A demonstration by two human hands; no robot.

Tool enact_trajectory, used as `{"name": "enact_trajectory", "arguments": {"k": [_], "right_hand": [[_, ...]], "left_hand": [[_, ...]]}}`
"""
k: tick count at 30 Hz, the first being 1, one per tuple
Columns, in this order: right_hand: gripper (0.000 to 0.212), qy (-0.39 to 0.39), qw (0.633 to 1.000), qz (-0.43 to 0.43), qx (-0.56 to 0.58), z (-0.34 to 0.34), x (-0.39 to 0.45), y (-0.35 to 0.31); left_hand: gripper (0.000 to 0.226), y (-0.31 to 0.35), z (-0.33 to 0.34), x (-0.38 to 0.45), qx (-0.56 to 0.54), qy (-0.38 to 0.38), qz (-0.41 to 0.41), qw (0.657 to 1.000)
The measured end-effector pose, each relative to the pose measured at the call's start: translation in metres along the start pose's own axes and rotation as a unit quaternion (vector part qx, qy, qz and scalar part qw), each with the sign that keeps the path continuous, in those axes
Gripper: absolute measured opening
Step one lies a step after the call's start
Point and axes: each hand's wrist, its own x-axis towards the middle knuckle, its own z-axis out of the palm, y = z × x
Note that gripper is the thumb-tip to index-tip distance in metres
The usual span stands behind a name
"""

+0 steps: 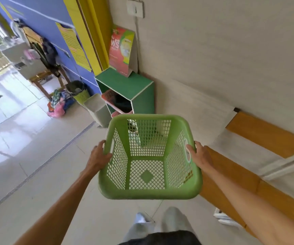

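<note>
I carry a green plastic laundry basket (pixel 149 193) with latticed walls in front of me, above the tiled floor. Nothing lies inside it. My left hand (pixel 98 156) grips its left rim, fingers curled over the edge by the handle slot. My right hand (pixel 200 156) grips the right rim, with fingers through the handle opening there.
A green cabinet (pixel 142 96) stands ahead by the wall, with a pink basket (pixel 110 96) in its open side and a carton (pixel 121 50) on top. A grey bin (pixel 98 110) and a lime bin (pixel 80 93) stand to its left. A wooden bench (pixel 231 175) runs along the right wall.
</note>
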Motion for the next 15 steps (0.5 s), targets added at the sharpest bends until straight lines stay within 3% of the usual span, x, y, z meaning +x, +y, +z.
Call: {"name": "enact_trajectory", "arguments": {"k": [4, 8, 15], "right_hand": [[0.045, -0.032, 0.992, 0.114, 0.052, 0.012, 0.034, 0.024], [0.019, -0.060, 0.963, 0.231, 0.128, 0.021, 0.059, 0.055], [0.025, -0.077, 0.927, 0.334, 0.151, 0.056, 0.113, 0.103]], "left_hand": [[0.065, 0.034, 0.005, 0.062, 0.018, -0.083, 0.025, 0.996], [0.056, 0.060, 0.034, 0.125, 0.037, -0.140, 0.072, 0.987], [0.051, 0.086, 0.101, 0.238, 0.106, -0.226, 0.118, 0.961]]}}
